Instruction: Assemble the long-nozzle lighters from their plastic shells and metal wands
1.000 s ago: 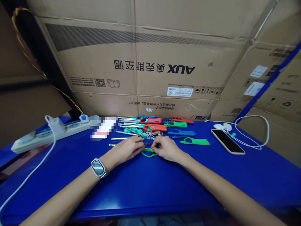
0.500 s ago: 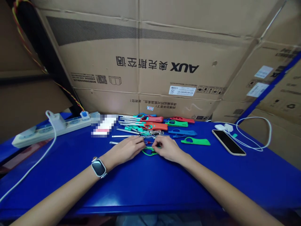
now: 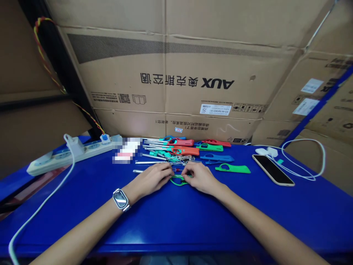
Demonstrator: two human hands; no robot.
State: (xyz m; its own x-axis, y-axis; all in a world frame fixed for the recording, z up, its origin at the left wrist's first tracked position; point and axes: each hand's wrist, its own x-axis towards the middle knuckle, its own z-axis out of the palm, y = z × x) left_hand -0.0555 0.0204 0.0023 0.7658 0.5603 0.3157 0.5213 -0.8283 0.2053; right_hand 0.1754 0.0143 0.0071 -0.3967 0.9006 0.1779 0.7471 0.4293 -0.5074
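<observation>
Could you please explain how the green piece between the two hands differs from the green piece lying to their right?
The green piece between the hands is partly covered by the right hand, whereas the green piece on the right lies uncovered on the blue table. A small dark part shows at the first; none is visible on the second. Both are bright green.

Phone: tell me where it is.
At the head view's right, the phone lies on the table, beside the looped white cable, with a green handle to its left.
</observation>
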